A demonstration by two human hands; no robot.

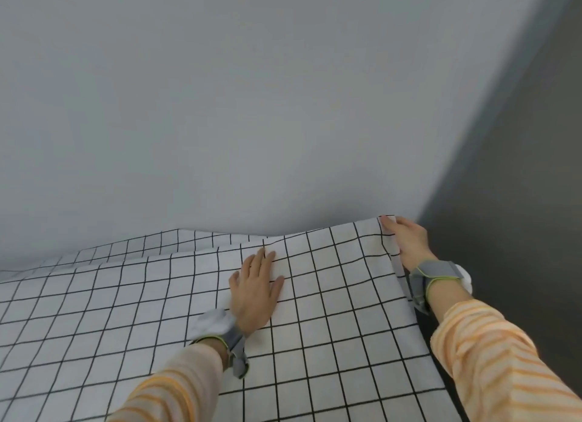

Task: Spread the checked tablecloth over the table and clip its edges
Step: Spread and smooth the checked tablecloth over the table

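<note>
Two bare hands, left hand and right hand, extend from long sleeves striped in orange and pale cream. Each wrist wears a grey fabric strap edged with yellow-green piping, carrying a rounded white pod and a loose grey strap tail.

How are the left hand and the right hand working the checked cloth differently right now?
The left hand lies flat, fingers straight, pressing the white black-checked tablecloth down well inside its edge; the right hand curls round the cloth's far right corner and holds it raised. The left is palm down; the right is turned sideways at the edge. Both wear grey wrist straps and orange-striped sleeves.
</note>
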